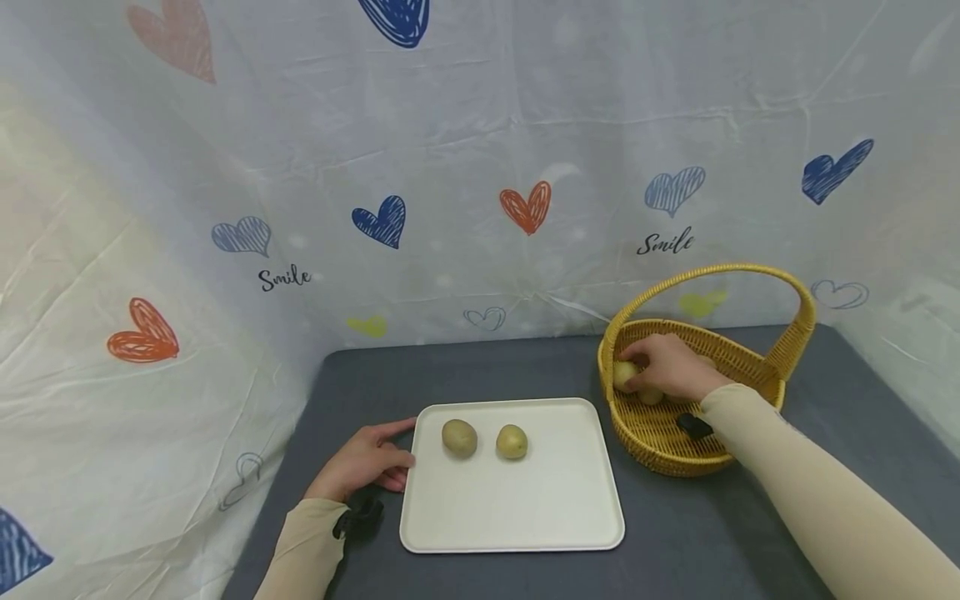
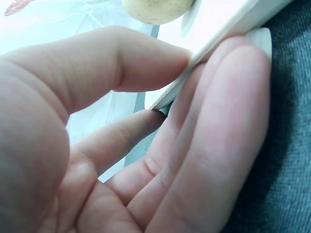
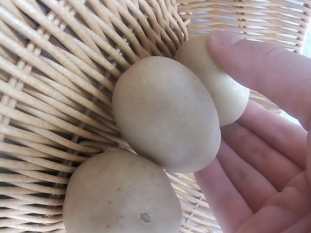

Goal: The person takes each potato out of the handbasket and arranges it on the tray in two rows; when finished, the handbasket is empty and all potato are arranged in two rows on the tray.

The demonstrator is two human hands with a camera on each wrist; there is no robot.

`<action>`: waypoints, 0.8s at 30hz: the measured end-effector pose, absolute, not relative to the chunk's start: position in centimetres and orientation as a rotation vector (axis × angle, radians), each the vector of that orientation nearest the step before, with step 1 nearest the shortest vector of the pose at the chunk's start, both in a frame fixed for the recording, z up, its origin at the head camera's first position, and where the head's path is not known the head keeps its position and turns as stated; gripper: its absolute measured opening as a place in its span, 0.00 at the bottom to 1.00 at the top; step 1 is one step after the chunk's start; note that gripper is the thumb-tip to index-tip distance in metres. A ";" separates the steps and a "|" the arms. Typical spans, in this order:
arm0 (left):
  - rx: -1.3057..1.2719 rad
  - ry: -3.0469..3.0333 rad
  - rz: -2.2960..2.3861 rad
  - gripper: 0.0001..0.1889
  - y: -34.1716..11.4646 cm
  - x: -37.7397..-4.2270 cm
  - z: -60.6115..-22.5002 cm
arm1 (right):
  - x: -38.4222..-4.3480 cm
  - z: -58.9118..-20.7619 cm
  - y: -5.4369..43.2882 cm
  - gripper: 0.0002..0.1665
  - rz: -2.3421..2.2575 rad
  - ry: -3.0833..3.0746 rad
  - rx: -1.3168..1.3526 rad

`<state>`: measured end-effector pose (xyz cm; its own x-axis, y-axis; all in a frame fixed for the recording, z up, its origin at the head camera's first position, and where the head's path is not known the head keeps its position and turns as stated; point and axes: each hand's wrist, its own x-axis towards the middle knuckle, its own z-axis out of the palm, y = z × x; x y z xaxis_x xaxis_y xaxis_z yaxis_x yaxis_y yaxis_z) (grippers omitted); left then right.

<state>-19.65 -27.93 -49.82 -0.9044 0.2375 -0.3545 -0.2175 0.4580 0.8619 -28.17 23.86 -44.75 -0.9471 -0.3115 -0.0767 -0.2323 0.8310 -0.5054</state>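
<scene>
My left hand (image 1: 362,462) is at the left edge of a white rectangular tray (image 1: 517,512). In the left wrist view its thumb (image 2: 153,68) presses the rim from above while fingers reach under it. Two potatoes, a larger one (image 1: 459,438) and a smaller one (image 1: 512,442), lie apart in the tray's upper half. My right hand (image 1: 669,367) reaches into a yellow wicker basket (image 1: 667,463) and grips a potato (image 3: 226,97) between thumb and fingers. Beside it in the right wrist view are two more potatoes, one (image 3: 165,114) touching the basket's woven side, another (image 3: 121,194) below.
The basket's tall arched handle (image 1: 720,269) rises over the right hand. A dark grey cloth (image 1: 517,575) covers the table. Behind it hangs a white curtain (image 1: 450,125) printed with hearts and "Smile".
</scene>
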 end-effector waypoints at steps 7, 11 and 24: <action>0.006 2.285 1.435 0.43 -27.9 -19.6 -49.8 | -27.0 -43.4 24.2 0.30 -0.889 2.875 -0.450; 0.012 2.283 1.440 0.42 -28.0 -19.7 -49.7 | -25.6 -42.1 24.6 0.31 -0.907 2.922 -0.429; 0.011 2.294 1.431 0.42 -27.9 -19.8 -49.8 | -18.4 -40.3 24.1 0.38 -1.089 2.997 -0.334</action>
<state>-19.84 -27.91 -49.77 -0.9057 0.2308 -0.3556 -0.2179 0.4663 0.8574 -18.40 24.12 -40.26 -0.9762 -0.1728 0.1309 -0.2165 0.7480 -0.6274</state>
